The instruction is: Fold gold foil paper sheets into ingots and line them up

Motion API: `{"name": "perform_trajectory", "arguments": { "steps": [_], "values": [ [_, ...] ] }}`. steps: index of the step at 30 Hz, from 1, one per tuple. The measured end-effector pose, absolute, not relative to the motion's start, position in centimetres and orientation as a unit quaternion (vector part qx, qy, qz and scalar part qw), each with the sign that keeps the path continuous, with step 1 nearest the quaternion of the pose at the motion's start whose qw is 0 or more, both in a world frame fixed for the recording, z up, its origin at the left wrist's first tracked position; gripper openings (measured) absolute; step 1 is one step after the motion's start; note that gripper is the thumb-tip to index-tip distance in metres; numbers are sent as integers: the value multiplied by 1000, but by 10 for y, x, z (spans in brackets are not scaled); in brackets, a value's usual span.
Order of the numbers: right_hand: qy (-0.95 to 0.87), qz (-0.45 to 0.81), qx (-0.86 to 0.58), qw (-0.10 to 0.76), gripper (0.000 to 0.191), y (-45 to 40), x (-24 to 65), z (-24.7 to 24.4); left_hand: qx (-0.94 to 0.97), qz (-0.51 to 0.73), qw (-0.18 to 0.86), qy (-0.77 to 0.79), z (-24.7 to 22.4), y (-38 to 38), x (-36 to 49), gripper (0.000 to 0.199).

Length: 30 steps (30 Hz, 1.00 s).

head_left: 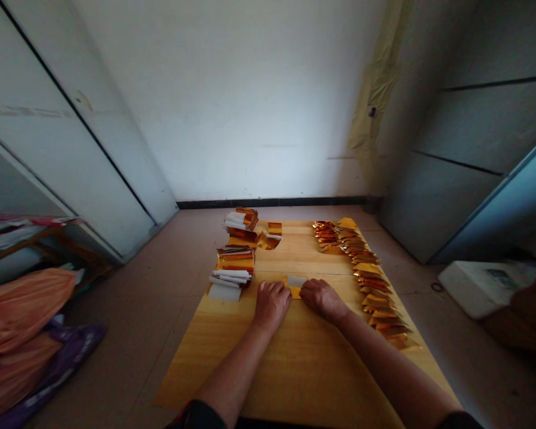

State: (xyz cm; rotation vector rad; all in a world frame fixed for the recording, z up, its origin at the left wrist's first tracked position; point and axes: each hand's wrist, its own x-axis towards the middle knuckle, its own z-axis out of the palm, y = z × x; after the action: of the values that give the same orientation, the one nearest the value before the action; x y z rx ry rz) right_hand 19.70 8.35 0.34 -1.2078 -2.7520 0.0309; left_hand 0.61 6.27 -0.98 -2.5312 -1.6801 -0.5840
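A small sheet of gold foil paper (296, 292) with a whitish-grey face lies on the wooden table, partly folded over, between my two hands. My left hand (272, 302) grips its left edge with curled fingers. At its right edge, my right hand (324, 299) holds the paper with fingers bent down onto it. My fingertips hide both ends of the sheet. To the left are stacks of unfolded gold paper (236, 259), some showing white backs. Along the right side runs a row of folded gold paper pieces (375, 292), overlapping one another.
The wooden table (232, 339) stands before a white wall (250, 107). Loose gold sheets (269, 239) lie near its far edge. Orange and purple bags (31, 322) are on the left. A white box (473, 289) sits on the floor at right, near a grey cabinet (464, 137).
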Motion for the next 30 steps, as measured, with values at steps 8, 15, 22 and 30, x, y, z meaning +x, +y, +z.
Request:
{"name": "perform_trajectory", "arguments": {
  "steps": [8,15,22,30],
  "values": [
    [-917,-6,-396,45,22,84,194,9,-821,-193,41,-536,-13,63,5,10],
    [-928,-24,-372,24,22,88,190,9,-816,-189,32,-545,-9,62,8,7],
    [-919,13,-391,45,22,95,192,13,-810,-183,36,-557,-9,63,10,15],
    [-931,-6,-361,51,23,96,197,3,-809,-195,27,-554,-8,61,10,10]
  ]
}}
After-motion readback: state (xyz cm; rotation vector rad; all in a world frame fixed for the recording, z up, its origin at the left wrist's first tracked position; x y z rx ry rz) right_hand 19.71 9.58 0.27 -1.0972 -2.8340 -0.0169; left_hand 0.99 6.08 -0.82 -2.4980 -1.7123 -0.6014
